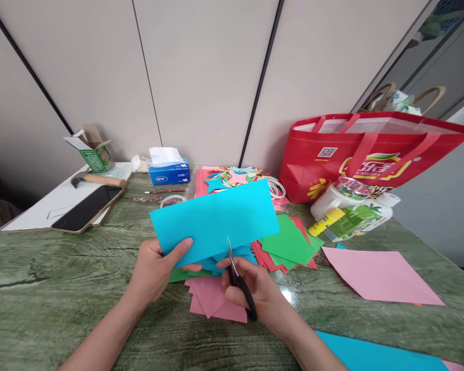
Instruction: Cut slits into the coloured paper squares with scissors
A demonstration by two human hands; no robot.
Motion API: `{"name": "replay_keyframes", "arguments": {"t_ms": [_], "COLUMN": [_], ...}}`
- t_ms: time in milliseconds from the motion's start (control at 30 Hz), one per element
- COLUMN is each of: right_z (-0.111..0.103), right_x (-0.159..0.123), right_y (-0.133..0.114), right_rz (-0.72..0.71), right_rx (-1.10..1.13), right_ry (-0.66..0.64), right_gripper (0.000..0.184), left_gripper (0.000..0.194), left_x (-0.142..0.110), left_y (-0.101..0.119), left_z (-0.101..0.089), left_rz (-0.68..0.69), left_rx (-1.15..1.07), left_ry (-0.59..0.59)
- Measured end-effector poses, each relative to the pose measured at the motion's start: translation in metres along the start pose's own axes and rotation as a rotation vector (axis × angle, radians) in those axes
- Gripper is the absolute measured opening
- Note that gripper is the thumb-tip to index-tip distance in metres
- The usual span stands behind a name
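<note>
My left hand [154,268] pinches the lower left corner of a long blue sheet of paper [216,219], thumb on top, and the sheet is raised above the table. In my right hand [251,288] is a pair of scissors [237,281] with black handles. The blades point up and meet the lower edge of the blue sheet near its middle. Below the hands lie pink paper pieces [216,301], with green and blue pieces partly hidden behind the fingers. Green paper pieces [290,242] overlap red paper pieces [268,257] just right of the sheet.
A tissue box [169,172], a phone [88,208], a hammer [100,179] and an opened carton [95,154] stand or lie at the left. Rightward are a red bag [305,170], a glue stick [325,221], a pink sheet [382,275] and another blue sheet [379,353].
</note>
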State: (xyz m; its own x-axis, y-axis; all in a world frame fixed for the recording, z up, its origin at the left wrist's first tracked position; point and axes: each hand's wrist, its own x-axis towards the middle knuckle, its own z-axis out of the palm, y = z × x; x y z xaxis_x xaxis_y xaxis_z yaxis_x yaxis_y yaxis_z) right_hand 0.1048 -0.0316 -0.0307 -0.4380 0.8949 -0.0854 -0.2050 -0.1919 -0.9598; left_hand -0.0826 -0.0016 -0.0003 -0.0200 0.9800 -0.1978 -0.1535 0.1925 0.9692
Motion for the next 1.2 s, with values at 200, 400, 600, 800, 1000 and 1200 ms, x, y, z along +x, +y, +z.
{"name": "replay_keyframes", "arguments": {"t_ms": [200, 400, 600, 800, 1000, 1200], "right_z": [-0.001, -0.001, -0.002, -0.001, 0.003, 0.003], "right_x": [0.001, 0.001, 0.003, 0.002, 0.001, 0.002], "right_y": [0.002, 0.002, 0.006, 0.003, -0.003, -0.004], "right_rz": [0.01, 0.022, 0.015, -0.006, 0.013, 0.037], "right_rx": [-0.003, -0.004, -0.004, -0.016, -0.035, -0.046], "right_ry": [0.008, 0.005, 0.01, 0.003, 0.016, 0.048], "right_gripper": [0.042, 0.042, 0.042, 0.04, 0.035, 0.036], "left_gripper": [0.019, 0.023, 0.022, 0.022, 0.023, 0.025], "left_x": [0.0, 0.0, -0.001, -0.001, 0.0, 0.0], "left_y": [0.001, -0.001, -0.002, -0.001, -0.002, -0.002], "left_z": [0.0, 0.0, -0.001, -0.001, -0.001, -0.001], "left_rz": [-0.001, 0.003, 0.007, 0.004, 0.005, 0.002], "left_rx": [-0.01, 0.001, 0.003, 0.002, 0.001, 0.011], "left_ry": [-0.004, -0.011, -0.018, -0.023, -0.015, -0.008]}}
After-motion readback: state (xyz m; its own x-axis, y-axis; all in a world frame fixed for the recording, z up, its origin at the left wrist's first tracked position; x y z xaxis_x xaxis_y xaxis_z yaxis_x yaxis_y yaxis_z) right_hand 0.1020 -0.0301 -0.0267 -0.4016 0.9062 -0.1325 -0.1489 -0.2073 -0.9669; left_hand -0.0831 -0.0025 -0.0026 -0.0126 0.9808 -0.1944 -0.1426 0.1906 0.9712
